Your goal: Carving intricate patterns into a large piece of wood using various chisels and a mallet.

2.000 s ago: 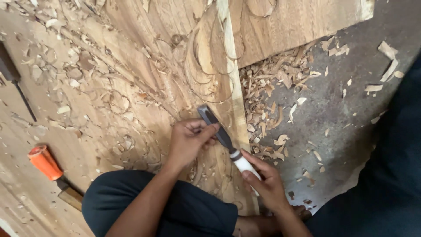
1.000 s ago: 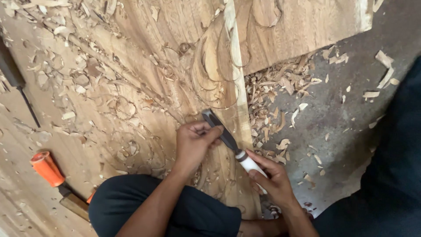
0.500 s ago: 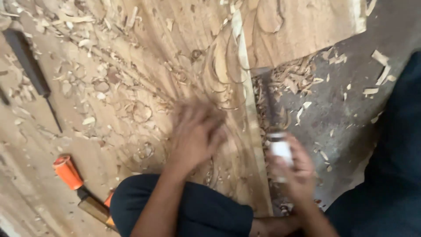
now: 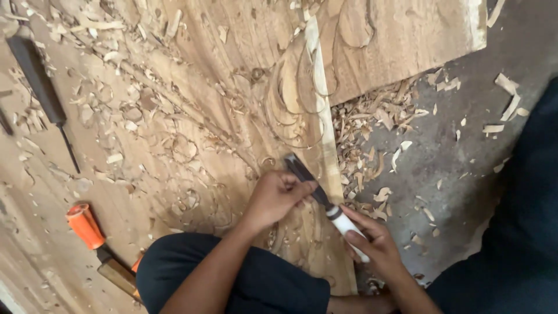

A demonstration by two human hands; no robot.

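A large carved wooden panel (image 4: 192, 87) lies flat, cut with curved relief lines. A chisel (image 4: 299, 170) with a dark blade and a white handle rests with its tip on the panel close to the right edge. My left hand (image 4: 276, 197) pinches the blade just behind the tip. My right hand (image 4: 372, 244) wraps the white handle lower right. My knee in dark trousers (image 4: 232, 279) sits below the hands.
Wood shavings (image 4: 372, 134) litter the panel and the grey floor (image 4: 442, 157) to the right. An orange-handled tool (image 4: 87, 227) lies at lower left beside a wooden-handled one (image 4: 119, 276). A dark long-shafted tool (image 4: 43, 87) lies upper left. Dark cloth (image 4: 523, 221) fills the right edge.
The hands and chisel blurred in a quick stroke half a second ago and are back on the panel edge. The view has shifted, so the tools at left sit lower and further right.
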